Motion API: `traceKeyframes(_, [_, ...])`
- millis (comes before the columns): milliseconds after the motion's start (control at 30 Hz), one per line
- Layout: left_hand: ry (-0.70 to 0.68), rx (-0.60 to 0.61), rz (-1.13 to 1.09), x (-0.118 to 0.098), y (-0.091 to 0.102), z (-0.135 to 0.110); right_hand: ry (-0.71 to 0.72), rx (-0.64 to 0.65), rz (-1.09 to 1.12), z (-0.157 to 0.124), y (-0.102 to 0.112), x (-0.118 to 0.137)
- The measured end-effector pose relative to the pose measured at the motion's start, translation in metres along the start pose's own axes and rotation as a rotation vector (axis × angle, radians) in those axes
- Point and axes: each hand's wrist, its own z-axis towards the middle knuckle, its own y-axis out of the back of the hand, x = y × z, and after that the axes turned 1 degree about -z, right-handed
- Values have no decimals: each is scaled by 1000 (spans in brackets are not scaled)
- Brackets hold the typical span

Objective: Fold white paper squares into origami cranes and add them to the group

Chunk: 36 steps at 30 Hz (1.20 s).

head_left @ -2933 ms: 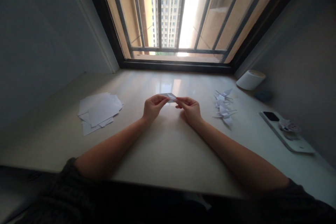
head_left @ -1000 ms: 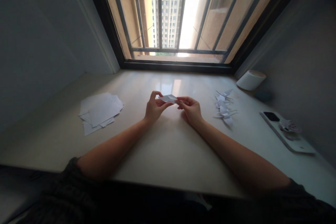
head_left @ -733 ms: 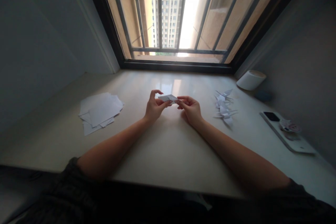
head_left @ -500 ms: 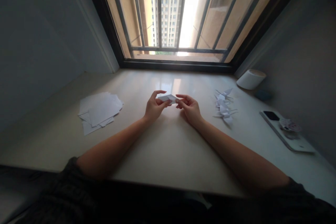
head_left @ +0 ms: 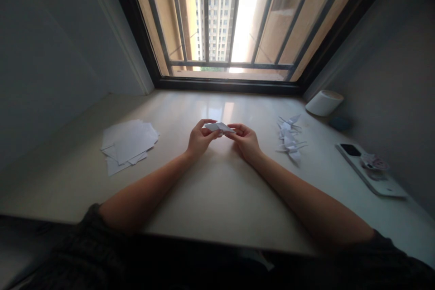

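A small piece of folded white paper (head_left: 220, 127) is held up between my two hands over the middle of the sill. My left hand (head_left: 200, 138) pinches its left end, thumb in front and fingers behind. At the opposite end, my right hand (head_left: 247, 139) grips the paper between thumb and fingers. The fold details are too small to make out. To the right of my right hand lie several white paper cranes (head_left: 290, 138) in a row. A loose stack of white paper sheets (head_left: 131, 142) rests left of my left hand.
At the right wall stands a white cylindrical container (head_left: 324, 103), with a dark bluish object (head_left: 340, 123) close by. A phone (head_left: 370, 172) with a round grip on its back lies near the right edge. A barred window (head_left: 224, 84) rises behind the pale sill (head_left: 217, 204).
More of the folded paper's right side now shows, spread toward my right hand. The fingers of my right hand have shifted slightly on it. My left hand stays nearly in place.
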Motion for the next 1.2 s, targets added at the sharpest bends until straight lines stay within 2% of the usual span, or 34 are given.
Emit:
traceKeyframes(233, [1,-88,21,6,5,4,-57,37,-76,1,4,-2])
traceKeyframes(467, [10,-95,34,7,7,6,-30,64,-62,3,4,-3])
traceKeyframes(767, [-10,-69,59,5,9,6,12,156,-135,1,3,2])
traceKeyframes(1033, [-40,22,91,7,8,4,-9,147,-204,3,5,-7])
traceKeyframes(1200, [-6,62,88,10,12,5,-22,123,-235,1,5,-7])
